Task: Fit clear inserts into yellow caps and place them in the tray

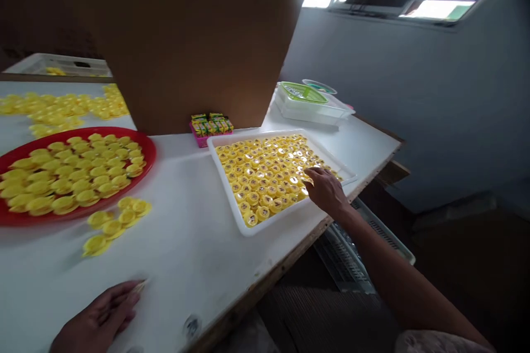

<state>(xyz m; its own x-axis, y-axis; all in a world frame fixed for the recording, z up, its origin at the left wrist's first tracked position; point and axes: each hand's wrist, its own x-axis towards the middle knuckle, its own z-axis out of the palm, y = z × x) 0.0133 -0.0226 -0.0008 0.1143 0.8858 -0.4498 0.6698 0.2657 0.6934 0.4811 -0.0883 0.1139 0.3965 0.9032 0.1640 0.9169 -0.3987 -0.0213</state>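
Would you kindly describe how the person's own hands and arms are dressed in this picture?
Both the left hand and the right hand are bare, with no gloves. The right forearm is uncovered up to a pale, patterned sleeve near the elbow. No left sleeve shows.

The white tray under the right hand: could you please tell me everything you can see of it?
The white tray is shallow and roughly rectangular, with rounded corners and a low raised rim; it looks like plastic. It lies flat on the white table, close to the table's front edge. Closely packed round yellow pieces with shiny, dark-marked tops cover most of its floor. The right hand reaches over its near right part; whether it touches the rim is unclear.
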